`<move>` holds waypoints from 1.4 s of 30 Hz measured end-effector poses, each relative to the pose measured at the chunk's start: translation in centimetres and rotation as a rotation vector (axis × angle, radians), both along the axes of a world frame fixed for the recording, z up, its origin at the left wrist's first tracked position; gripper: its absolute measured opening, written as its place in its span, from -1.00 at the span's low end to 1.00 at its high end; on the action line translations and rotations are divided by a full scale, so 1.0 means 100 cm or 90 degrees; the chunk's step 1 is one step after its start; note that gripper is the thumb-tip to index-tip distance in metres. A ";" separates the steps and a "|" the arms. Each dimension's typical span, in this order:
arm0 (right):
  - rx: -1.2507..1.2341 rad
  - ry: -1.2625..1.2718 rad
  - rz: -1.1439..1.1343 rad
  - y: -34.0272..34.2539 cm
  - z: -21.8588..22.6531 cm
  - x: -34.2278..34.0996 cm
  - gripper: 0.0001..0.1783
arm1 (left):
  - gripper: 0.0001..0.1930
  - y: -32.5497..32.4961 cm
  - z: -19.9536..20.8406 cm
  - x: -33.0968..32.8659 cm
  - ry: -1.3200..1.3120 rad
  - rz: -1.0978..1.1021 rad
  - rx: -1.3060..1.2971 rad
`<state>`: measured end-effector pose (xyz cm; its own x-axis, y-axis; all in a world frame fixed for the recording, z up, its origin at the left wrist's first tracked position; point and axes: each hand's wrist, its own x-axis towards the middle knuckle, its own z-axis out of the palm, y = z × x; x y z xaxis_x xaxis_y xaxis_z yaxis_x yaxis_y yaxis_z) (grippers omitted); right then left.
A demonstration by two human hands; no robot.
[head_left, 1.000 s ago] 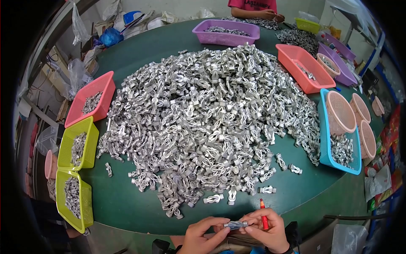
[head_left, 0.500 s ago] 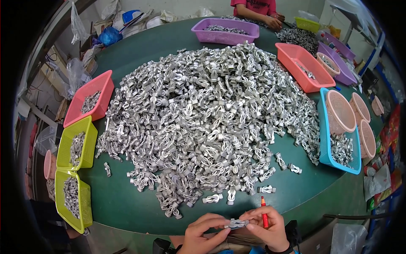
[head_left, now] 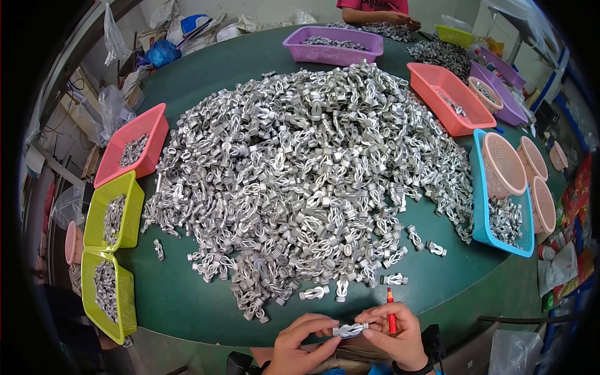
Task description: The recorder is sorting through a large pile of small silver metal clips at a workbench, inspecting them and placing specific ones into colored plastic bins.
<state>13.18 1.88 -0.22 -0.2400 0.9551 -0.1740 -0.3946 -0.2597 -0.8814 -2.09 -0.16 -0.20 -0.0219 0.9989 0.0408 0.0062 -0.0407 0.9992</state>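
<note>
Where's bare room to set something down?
Front left, the green table is bare between the lower lime basket and the metal pile; front right, between the right hand and the blue basket. The middle is crowded by the pile.

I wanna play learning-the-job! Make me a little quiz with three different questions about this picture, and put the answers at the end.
1. True or false: the left hand and the right hand both touch the same metal piece.

2. Pick one: what else does the right hand hold?
A) a spoon
B) a red pencil
C) scissors

3. Fill in the blank: the blue basket is on the ____ side of the big pile.

Key: 1. True. 2. B. 3. Right.
</note>
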 end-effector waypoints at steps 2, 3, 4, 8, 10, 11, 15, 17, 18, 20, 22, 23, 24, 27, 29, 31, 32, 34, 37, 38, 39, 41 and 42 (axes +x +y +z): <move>0.006 -0.003 0.005 0.000 0.001 -0.005 -0.74 | -0.75 -0.003 0.002 -0.004 0.005 0.013 -0.007; 0.020 0.019 0.036 -0.002 0.001 -0.004 -0.73 | -0.75 -0.006 0.006 -0.006 0.010 0.026 -0.010; 0.045 0.038 0.059 -0.001 0.000 -0.003 -0.71 | -0.77 -0.003 0.009 -0.007 0.024 0.007 0.009; 0.000 -0.058 0.016 -0.008 -0.001 0.009 -0.65 | -0.75 -0.002 0.002 0.000 0.052 -0.080 -0.022; 0.006 -0.094 0.022 -0.011 -0.001 0.008 -0.64 | -0.78 -0.001 0.009 -0.001 0.087 -0.131 -0.039; 0.012 -0.100 0.032 -0.011 -0.002 0.007 -0.64 | -0.79 -0.002 0.009 -0.002 0.087 -0.123 -0.036; 0.006 -0.078 0.059 -0.008 0.001 0.001 -0.64 | -0.82 -0.007 0.014 -0.005 0.091 -0.093 -0.018; -0.016 -0.089 0.059 -0.007 0.001 0.001 -0.65 | -0.82 -0.006 0.017 -0.007 0.095 -0.096 -0.024; -0.009 -0.091 0.054 -0.007 0.001 0.001 -0.65 | -0.83 -0.005 0.017 -0.006 0.094 -0.106 -0.034; -0.010 -0.089 0.046 -0.008 -0.001 0.006 -0.66 | -0.83 -0.003 0.011 -0.003 0.079 -0.120 -0.002; 0.016 -0.122 0.055 -0.010 -0.004 0.008 -0.66 | -0.83 0.001 0.007 0.000 0.089 -0.133 -0.016; 0.001 -0.119 0.082 -0.008 -0.009 0.007 -0.66 | -0.82 0.000 0.004 0.000 0.102 -0.116 -0.035; -0.016 -0.118 0.101 -0.006 -0.014 0.004 -0.66 | -0.81 -0.004 -0.002 -0.002 0.114 -0.107 -0.053; 0.047 -0.069 0.164 0.003 -0.018 -0.006 -0.69 | -0.80 -0.012 -0.011 0.000 0.093 0.022 -0.060; 0.086 -0.072 0.144 0.004 -0.020 -0.007 -0.70 | -0.79 -0.010 -0.019 0.000 0.086 0.015 -0.081; 0.102 -0.094 0.102 0.001 -0.012 -0.004 -0.73 | -0.78 -0.007 -0.017 0.004 0.068 -0.021 -0.091; 0.108 -0.099 0.078 0.000 -0.006 0.000 -0.73 | -0.79 -0.006 -0.013 0.006 0.077 -0.013 -0.111; 0.173 -0.239 0.097 0.000 0.004 0.003 -0.76 | -0.79 -0.006 -0.007 0.008 0.092 -0.015 -0.122; 0.188 -0.235 0.099 -0.002 -0.002 0.004 -0.77 | -0.81 -0.009 -0.010 0.010 0.148 0.020 -0.049; 0.191 -0.224 0.119 -0.001 -0.003 0.004 -0.76 | -0.81 -0.008 -0.010 0.009 0.151 0.012 -0.045; 0.187 -0.211 0.116 -0.001 0.000 0.003 -0.77 | -0.81 -0.007 -0.009 0.009 0.142 0.009 -0.049; 0.198 -0.226 0.135 0.007 0.005 0.004 -0.77 | -0.81 -0.005 -0.005 0.007 0.136 -0.001 -0.059; 0.221 -0.250 0.152 0.008 0.007 0.008 -0.77 | -0.81 -0.005 -0.002 0.011 0.100 -0.002 -0.071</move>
<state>13.93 2.63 0.46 -0.4364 0.8995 0.0199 0.0134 0.0286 -0.9995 -1.03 -0.62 -0.45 -0.0215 0.9975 -0.0677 0.1620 0.0703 0.9843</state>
